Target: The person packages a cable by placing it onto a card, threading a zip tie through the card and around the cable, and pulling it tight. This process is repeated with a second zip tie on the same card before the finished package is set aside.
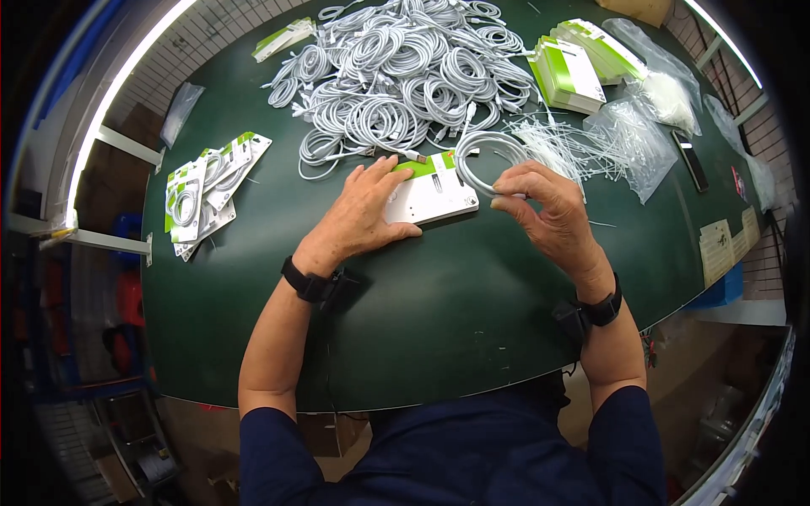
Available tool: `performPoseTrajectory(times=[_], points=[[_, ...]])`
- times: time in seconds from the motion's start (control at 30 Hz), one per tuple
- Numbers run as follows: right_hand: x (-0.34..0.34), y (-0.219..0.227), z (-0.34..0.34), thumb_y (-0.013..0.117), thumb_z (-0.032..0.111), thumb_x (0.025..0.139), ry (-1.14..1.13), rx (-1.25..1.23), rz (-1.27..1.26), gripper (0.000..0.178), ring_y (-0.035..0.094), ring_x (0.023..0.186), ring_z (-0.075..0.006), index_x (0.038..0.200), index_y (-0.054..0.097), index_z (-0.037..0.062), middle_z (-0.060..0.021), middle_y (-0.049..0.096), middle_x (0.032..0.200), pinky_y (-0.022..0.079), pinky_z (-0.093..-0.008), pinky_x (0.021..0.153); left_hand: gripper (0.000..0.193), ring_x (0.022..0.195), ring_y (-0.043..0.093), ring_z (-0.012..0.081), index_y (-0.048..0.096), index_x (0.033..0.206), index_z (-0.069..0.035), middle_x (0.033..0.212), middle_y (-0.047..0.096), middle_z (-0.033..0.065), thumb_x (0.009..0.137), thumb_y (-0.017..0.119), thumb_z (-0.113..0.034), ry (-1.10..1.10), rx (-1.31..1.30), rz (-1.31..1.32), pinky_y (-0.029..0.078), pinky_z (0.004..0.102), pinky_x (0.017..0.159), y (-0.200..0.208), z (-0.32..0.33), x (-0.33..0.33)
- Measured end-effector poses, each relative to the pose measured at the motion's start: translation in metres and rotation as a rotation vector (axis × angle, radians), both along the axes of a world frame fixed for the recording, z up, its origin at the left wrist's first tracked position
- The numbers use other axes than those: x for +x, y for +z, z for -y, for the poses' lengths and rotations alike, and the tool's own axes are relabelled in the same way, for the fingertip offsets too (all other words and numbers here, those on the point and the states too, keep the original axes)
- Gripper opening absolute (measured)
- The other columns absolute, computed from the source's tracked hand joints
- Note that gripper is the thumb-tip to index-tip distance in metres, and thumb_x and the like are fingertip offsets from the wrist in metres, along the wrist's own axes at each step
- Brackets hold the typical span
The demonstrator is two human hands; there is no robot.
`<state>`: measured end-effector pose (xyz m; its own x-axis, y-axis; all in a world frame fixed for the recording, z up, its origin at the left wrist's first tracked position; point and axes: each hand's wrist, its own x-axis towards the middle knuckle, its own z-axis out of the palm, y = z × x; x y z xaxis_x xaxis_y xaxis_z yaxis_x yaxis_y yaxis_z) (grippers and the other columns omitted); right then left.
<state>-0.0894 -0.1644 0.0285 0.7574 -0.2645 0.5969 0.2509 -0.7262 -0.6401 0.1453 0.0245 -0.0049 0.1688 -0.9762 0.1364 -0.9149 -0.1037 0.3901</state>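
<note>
My right hand (553,211) pinches a coiled light grey cable (463,160) between thumb and fingers. The coil is raised, its loop overlapping the right end of a stack of white and green packaging cards (434,204). On the left part of that stack rests my left hand (354,211), fingers stretched out and thumb spread along the near edge. Just beyond the hands spreads a big pile of similar coiled cables (380,93). A cable's plug end (411,155) lies by the left fingertips. Loose white cable ties (553,148) are scattered beyond my right hand.
On the green table (405,312), cards with coiled cables attached (187,202) lie at the left. Stacked cards (567,76) stand at the back right, a few more (283,38) at the back left. Plastic bags (637,152) and a phone (692,162) lie at the right.
</note>
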Motion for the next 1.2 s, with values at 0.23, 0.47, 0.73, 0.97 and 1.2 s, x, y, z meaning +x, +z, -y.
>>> performPoseTrajectory(times=[0.23,0.47,0.73,0.97,1.2], points=[[-0.003,0.005,-0.002,0.077,-0.002,0.082,-0.016,0.048,0.006,0.017,0.067,0.081,-0.0191,0.096,0.068,0.0015,-0.0116,0.069,0.094,0.054,-0.0285,0.070,0.045,0.114,0.063,0.0339,0.060,0.126,-0.002,0.124,0.064,0.0187,0.087,0.072,-0.021,-0.090,-0.051,0.083,0.051,0.0444,0.098,0.025,0.003,-0.012],[-0.008,0.005,-0.006,0.077,-0.002,0.083,-0.072,0.181,0.099,0.019,0.066,0.088,-0.0161,0.099,0.067,0.0012,-0.0106,0.069,0.097,0.052,-0.0262,0.077,0.025,0.091,0.070,0.0265,0.064,0.108,0.000,0.101,0.069,0.0121,0.084,0.064,-0.007,-0.095,-0.381,0.489,0.057,0.0359,0.076,0.041,-0.001,-0.024],[-0.008,0.011,-0.021,0.076,-0.002,0.084,-0.023,0.265,0.163,0.020,0.064,0.086,-0.0150,0.100,0.066,0.0014,-0.0098,0.067,0.096,0.051,-0.0254,0.077,0.019,0.071,0.064,0.0224,0.067,0.102,-0.004,0.082,0.063,0.0059,0.083,0.065,-0.005,-0.054,-0.249,0.324,0.052,0.0356,0.062,0.059,-0.043,-0.097],[0.013,-0.011,-0.056,0.076,-0.001,0.084,0.080,0.014,0.067,0.020,0.066,0.079,-0.0201,0.100,0.064,0.0004,-0.0131,0.067,0.093,0.054,-0.0282,0.068,0.017,0.069,0.063,0.0227,0.069,0.099,-0.006,0.082,0.064,0.0053,0.082,0.070,-0.004,0.001,-0.322,0.183,0.051,0.0349,0.060,0.041,-0.035,-0.097],[0.013,-0.016,-0.054,0.077,-0.001,0.083,0.029,0.026,0.127,0.020,0.067,0.079,-0.0228,0.099,0.064,0.0012,-0.0138,0.068,0.092,0.055,-0.0301,0.067,0.018,0.073,0.063,0.0216,0.069,0.098,-0.004,0.085,0.064,0.0088,0.082,0.077,-0.006,-0.016,-0.713,0.125,0.050,0.0307,0.060,0.050,-0.044,-0.099]])
